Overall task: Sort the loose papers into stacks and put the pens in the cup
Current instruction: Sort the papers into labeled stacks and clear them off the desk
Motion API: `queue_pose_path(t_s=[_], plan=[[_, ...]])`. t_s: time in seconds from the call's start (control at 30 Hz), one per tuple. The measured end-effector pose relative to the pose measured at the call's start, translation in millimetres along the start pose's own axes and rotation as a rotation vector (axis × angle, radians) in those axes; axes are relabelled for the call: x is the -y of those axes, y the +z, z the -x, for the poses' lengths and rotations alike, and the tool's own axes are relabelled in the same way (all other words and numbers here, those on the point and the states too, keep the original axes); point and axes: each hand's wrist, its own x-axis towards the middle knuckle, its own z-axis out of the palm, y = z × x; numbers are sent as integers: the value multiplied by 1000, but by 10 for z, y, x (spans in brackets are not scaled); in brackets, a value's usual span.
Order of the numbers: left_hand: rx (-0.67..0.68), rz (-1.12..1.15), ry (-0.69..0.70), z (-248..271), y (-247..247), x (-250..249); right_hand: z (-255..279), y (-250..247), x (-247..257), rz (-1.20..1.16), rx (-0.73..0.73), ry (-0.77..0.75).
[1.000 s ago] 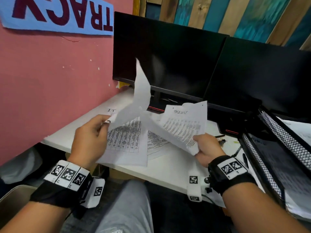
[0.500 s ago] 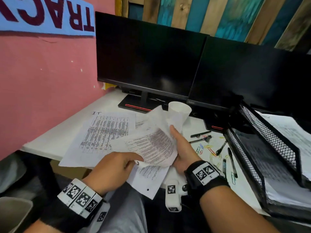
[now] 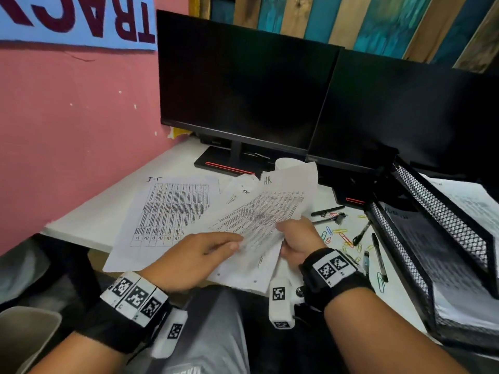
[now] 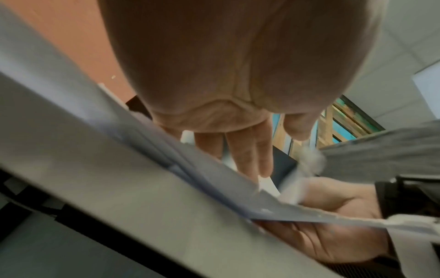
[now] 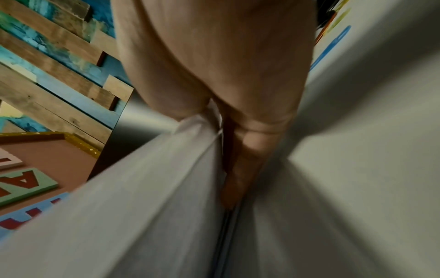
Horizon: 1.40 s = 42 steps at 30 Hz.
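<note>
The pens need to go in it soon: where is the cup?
In the head view, the white cup stands mid-desk behind the held papers, before the monitors' bases.

We find the cup (image 3: 286,165) largely hidden behind the raised papers (image 3: 266,211), only its rim showing. The right hand (image 3: 295,240) has its fingers concealed under those sheets. Both wrist views are motion-blurred, and the printed text is too small to read.
</note>
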Motion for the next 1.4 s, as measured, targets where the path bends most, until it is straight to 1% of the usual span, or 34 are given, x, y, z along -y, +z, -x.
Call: queue_pose_path(t_s=[0.03,0.1,0.2,0.27,0.37,0.43,0.5,0.57,0.6,0.67,0.77,0.83,0.9,1.0,1.07,1.1,1.17,1.27,1.33,1.4], plan=[[-5,-2,-9,-8,-60,36,-22,-18,17,2,-9,-30],[-7,-120,-66,-13,-217,144,-44,-88,75,0,-8,-98],[120,-357,-176,19,-397,350,-30,-237,230,-1,-40,-153],[168,-439,-175,30,-419,428,-8,-340,354,-14,-78,-172],[147,-547,-135,3,-414,446,-21,-502,492,-64,-121,-209],[154,-517,-140,8,-478,446,-38,-599,561,-100,-152,-213],[150,-353,-144,47,-596,480,-66,-679,601,-121,-177,-198],[72,-184,-141,87,-711,527,-87,-727,605,-142,-177,-175],[20,-143,-155,101,-755,538,-99,-741,593,-148,-174,-167],[-48,-116,-166,129,-801,538,-105,-739,549,-145,-149,-155],[-87,-61,-158,154,-817,530,-112,-713,464,-119,-99,-155],[-144,-27,-191,140,-808,532,-92,-675,424,-99,-69,-148],[-267,-32,-212,112,-787,508,-59,-616,396,-91,-13,-136],[-505,-141,-202,79,-731,416,6,-494,351,-84,81,-107],[-621,-164,-126,62,-647,299,39,-386,306,-75,124,-88],[-632,-162,-83,56,-583,232,48,-331,273,-75,133,-78],[-572,-173,21,54,-410,101,40,-217,202,-79,138,-62],[-330,-207,159,18,-143,55,-14,-73,103,-122,85,-30],[-198,-250,203,-2,-3,49,-30,-26,71,-192,70,-1],[-123,-256,232,3,88,15,-29,-19,64,-228,136,49]])
